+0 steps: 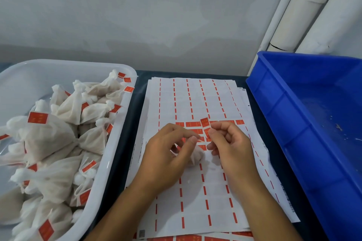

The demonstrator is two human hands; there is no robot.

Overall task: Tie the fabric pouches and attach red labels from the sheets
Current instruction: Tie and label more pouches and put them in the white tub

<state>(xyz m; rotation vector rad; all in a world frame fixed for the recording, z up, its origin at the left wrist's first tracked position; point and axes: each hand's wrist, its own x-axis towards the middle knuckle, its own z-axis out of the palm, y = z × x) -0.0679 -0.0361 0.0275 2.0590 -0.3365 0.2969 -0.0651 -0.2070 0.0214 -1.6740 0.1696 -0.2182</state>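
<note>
Both hands work over the label sheet mid-worktop. The left hand holds a small white pouch under curled fingers, probably to keep its tie end up. The right hand pinches a red label just above the pouch, apparently to stick it on. More labels remain in the row beyond the fingers. The white tub of finished pouches sits close on the left and the blue crate hugs the sheet's right edge, so free room is mostly toward the person.

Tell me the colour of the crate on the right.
The crate is blue, plain in the head view.
</note>
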